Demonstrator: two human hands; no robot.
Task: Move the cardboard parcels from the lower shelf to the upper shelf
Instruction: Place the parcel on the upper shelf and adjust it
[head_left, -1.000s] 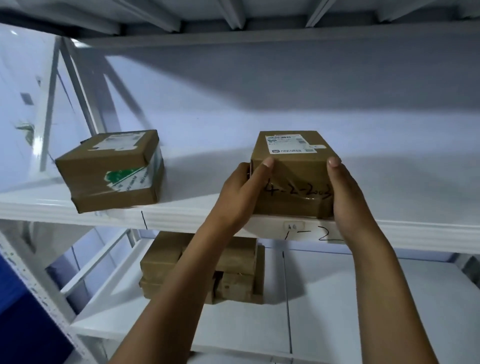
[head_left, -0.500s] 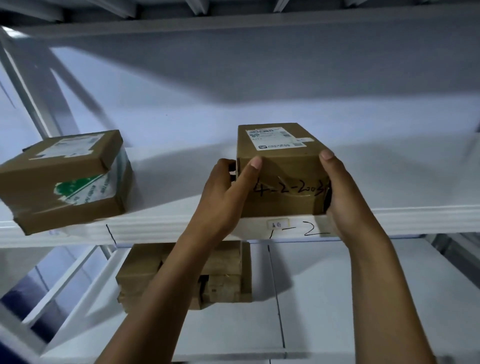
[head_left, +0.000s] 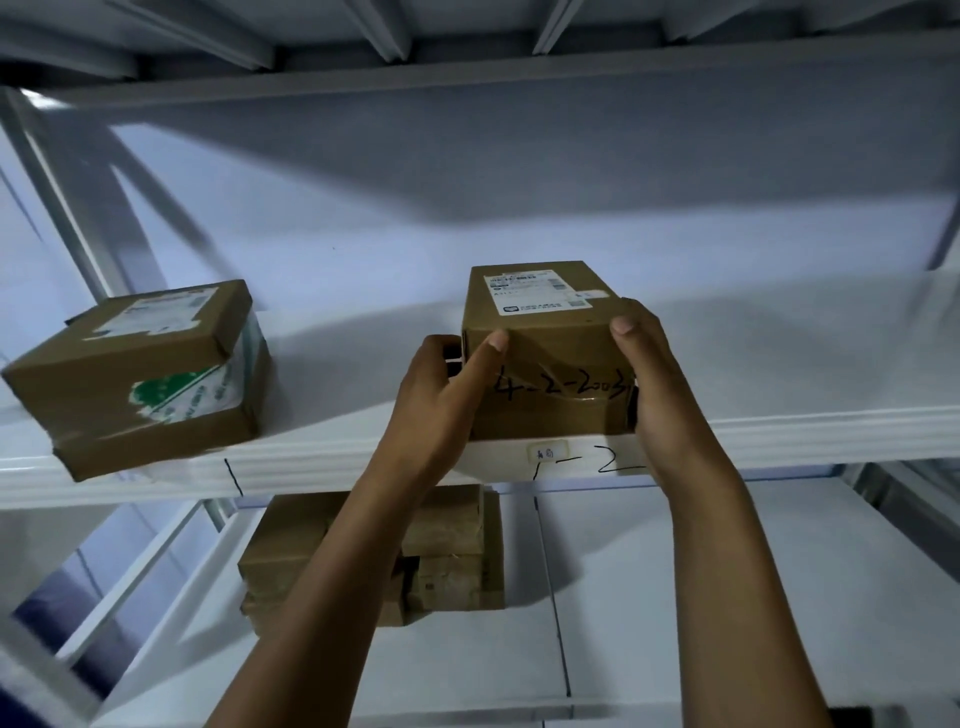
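lower parcels (head_left: 457, 551) half hidden behind left forearm (head_left: 332, 582)

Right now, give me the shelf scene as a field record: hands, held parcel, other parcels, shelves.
left hand: grips left side of held parcel
right hand: grips right side of held parcel
held parcel: on upper shelf front edge, label on top, handwriting on front
second parcel: upper shelf, left, green tape, overhangs edge
remaining parcels: stacked on lower shelf
upper shelf: white
lower shelf: white
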